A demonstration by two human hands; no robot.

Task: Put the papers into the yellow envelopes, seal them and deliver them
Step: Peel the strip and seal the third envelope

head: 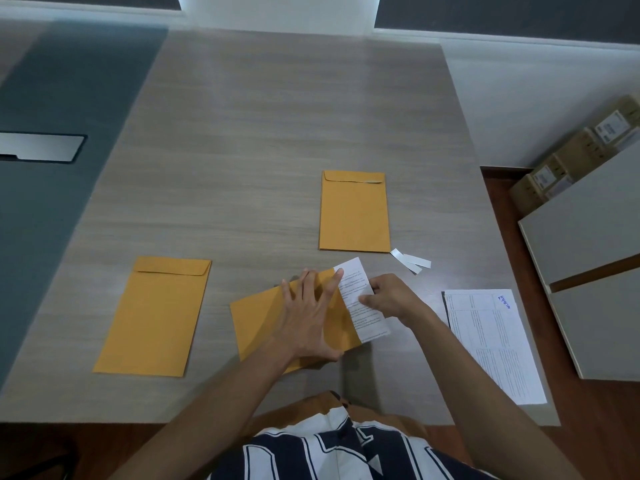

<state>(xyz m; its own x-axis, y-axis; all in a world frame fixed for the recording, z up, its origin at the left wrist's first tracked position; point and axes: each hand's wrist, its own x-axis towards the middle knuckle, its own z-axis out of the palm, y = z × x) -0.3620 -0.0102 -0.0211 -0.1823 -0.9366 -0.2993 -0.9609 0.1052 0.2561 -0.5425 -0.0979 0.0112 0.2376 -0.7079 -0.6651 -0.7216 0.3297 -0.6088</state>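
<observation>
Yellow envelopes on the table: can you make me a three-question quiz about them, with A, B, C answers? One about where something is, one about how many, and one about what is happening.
1. Where does the printed sheet not yet packed lie?
A. right of the right hand
B. on the far envelope
C. under the left envelope

2. How many yellow envelopes show?
A. one
B. three
C. five

3. The paper at the middle envelope is
A. fully inside
B. partly sticking out
C. crumpled up

Answers:
1 A, the printed sheet lies by the table's right edge, past the right hand.
2 B, left envelope, far envelope, middle envelope.
3 B, the paper juts from its mouth, while the left hand presses the envelope flat.
</observation>
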